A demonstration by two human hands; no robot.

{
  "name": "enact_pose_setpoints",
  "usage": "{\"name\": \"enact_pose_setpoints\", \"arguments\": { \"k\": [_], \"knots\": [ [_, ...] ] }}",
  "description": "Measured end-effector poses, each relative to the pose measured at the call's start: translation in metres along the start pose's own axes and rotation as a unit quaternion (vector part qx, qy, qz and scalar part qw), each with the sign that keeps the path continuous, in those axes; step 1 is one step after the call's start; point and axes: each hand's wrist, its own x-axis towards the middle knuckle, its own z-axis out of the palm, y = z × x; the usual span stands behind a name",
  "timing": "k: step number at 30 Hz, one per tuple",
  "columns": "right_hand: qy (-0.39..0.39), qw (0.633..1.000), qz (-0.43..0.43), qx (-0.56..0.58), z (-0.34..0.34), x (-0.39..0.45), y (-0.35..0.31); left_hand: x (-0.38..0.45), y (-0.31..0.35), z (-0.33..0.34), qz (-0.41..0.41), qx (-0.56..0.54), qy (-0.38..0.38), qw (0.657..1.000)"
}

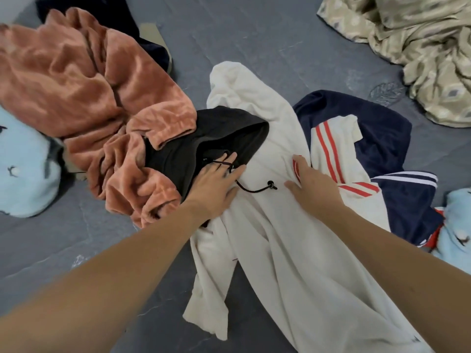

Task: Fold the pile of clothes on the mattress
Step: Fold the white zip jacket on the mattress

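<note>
White garment (280, 225) lay rumpled on grey mattress (267, 47), under both palms. Left hand (216, 182) flat, fingers spread, tips on black hood (204, 143). Right hand (313, 182) flat, fingers together, beside red stripes.

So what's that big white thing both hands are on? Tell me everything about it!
The white garment looks like soft, thick cotton. It lies crumpled and unfolded on the grey mattress, stretching from the middle down to the bottom edge of the view. A black drawstring with a toggle lies across it. The left hand rests flat where it meets the black hooded garment; the right hand presses its right edge, beside the navy and white striped top.
</note>
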Motion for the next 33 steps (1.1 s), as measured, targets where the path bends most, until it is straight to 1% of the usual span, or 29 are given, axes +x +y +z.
{"name": "enact_pose_setpoints", "arguments": {
  "k": [3,5,9,11,14,16,18,20,21,23,25,27,29,31,33],
  "knots": [
    [0.002,1.0,0.005,0.007,-0.001,0.0,0.003,0.0,-0.033,0.002,0.014,0.037,0.035,0.999],
    [0.016,1.0,0.003,0.017,-0.004,-0.006,0.013,-0.001,-0.048,0.003,0.01,0.056,0.041,0.998],
    [0.026,0.999,-0.016,0.012,-0.011,-0.025,0.034,-0.001,-0.04,0.006,-0.018,0.081,0.031,0.996],
    [0.03,0.999,-0.021,0.028,-0.013,-0.031,0.037,-0.006,-0.026,0.005,-0.038,0.084,0.022,0.995],
    [0.062,0.996,-0.029,0.049,-0.019,-0.038,0.043,-0.018,-0.005,0.004,-0.068,0.085,-0.004,0.994],
    [0.069,0.996,-0.022,0.054,-0.026,-0.048,0.051,-0.027,0.013,0.0,-0.095,0.065,-0.017,0.993],
    [0.073,0.996,-0.013,0.055,-0.033,-0.062,0.061,-0.034,0.041,-0.002,-0.118,0.037,-0.02,0.992],
    [0.08,0.995,-0.01,0.059,-0.038,-0.078,0.07,-0.042,0.076,-0.003,-0.13,0.022,-0.005,0.991],
    [0.084,0.994,-0.009,0.071,-0.041,-0.086,0.074,-0.046,0.094,-0.003,-0.127,0.014,0.016,0.992],
    [0.085,0.991,0.001,0.101,-0.047,-0.102,0.084,-0.05,0.129,-0.002,-0.091,-0.025,0.049,0.994],
    [0.078,0.992,0.019,0.101,-0.052,-0.116,0.098,-0.041,0.157,0.0,-0.037,-0.064,0.054,0.996],
    [0.055,0.992,0.037,0.104,-0.06,-0.127,0.116,-0.022,0.178,0.002,-0.008,-0.093,0.051,0.994],
    [0.057,0.989,0.038,0.133,-0.071,-0.137,0.132,0.0,0.196,0.002,-0.005,-0.112,0.058,0.992],
    [0.087,0.984,0.034,0.151,-0.082,-0.149,0.15,0.017,0.212,-0.003,-0.006,-0.115,0.083,0.99],
    [0.115,0.978,0.034,0.173,-0.093,-0.162,0.172,0.029,0.223,-0.005,-0.027,-0.118,0.106,0.987]
  ]
}}
